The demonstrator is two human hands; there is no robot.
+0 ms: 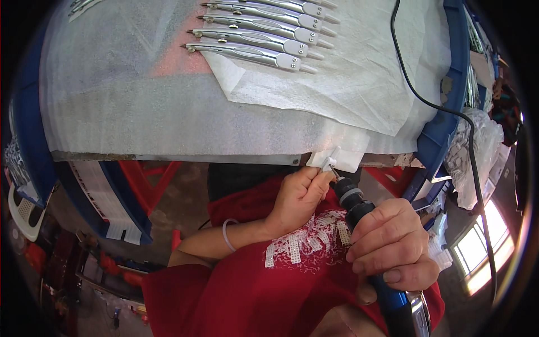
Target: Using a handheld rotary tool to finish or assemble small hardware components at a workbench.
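My left hand (303,194) is closed at the table's front edge, thumb and fingers pinching a small pale part (332,162). A pale stub on this part resembles the handle ends of the compasses; whatever else it has is covered by my fingers. My right hand (393,241) is wrapped around an electric screwdriver (352,197) with a black nose and a blue body. Its bit slants up to the left, and the tip meets or nearly meets the part. Under the part lies a small white pad (351,160) on the edge.
Several silver drawing compasses (247,53) lie side by side on a white sheet (314,98) over the table's covering (129,118). A black cable (415,90) runs down the right side. Blue bins (441,140) flank the table; a clear plastic bag (477,151) hangs at right.
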